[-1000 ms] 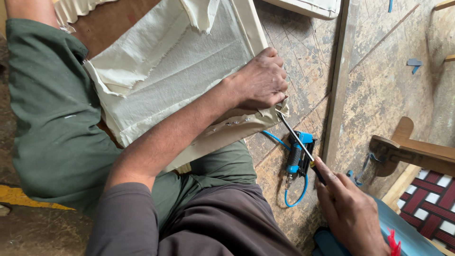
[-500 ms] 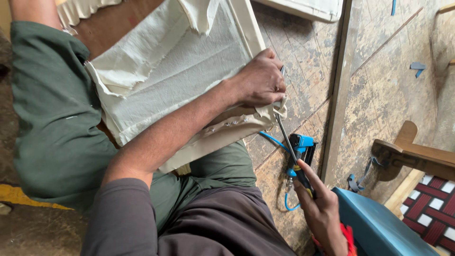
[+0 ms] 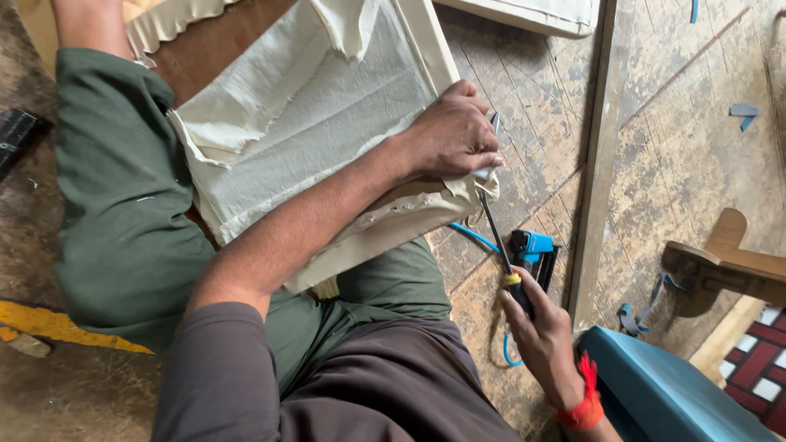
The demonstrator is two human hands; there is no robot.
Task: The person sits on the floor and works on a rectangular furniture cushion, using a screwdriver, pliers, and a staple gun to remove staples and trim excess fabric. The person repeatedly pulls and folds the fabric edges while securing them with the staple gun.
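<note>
The person sits on a worn wooden floor (image 3: 655, 164) with a cream fabric-covered panel (image 3: 327, 123) resting across the lap, over green trousers (image 3: 123, 213). The left hand (image 3: 454, 135) lies clenched on the panel's right edge, knuckles up, fingers curled over the fabric and pinning a loose fold against the frame just where the cloth wraps around the corner. Torn, frayed strips of the same fabric hang at the far side of the panel.

The right hand (image 3: 544, 331), low and near in the scene, grasps the dark handle of a screwdriver (image 3: 499, 245) with a yellow collar. The thin metal shaft runs up and slightly left from that grip, and its tip reaches the edge of the panel directly beneath the left hand's fingers; whether the tip is under the fabric or only touching it cannot be told. A red band (image 3: 585, 401) circles the right wrist.

Just right of the shaft, on the floor, lies a blue and black pneumatic stapler (image 3: 534, 250), its blue hose (image 3: 483, 239) curving away under the panel and back near the right hand. A long wooden strip (image 3: 602, 147) runs far to near beside the stapler. A teal cushioned seat (image 3: 663, 393) sits at the near right corner, with a curved wooden piece (image 3: 725, 254) just beyond it.
</note>
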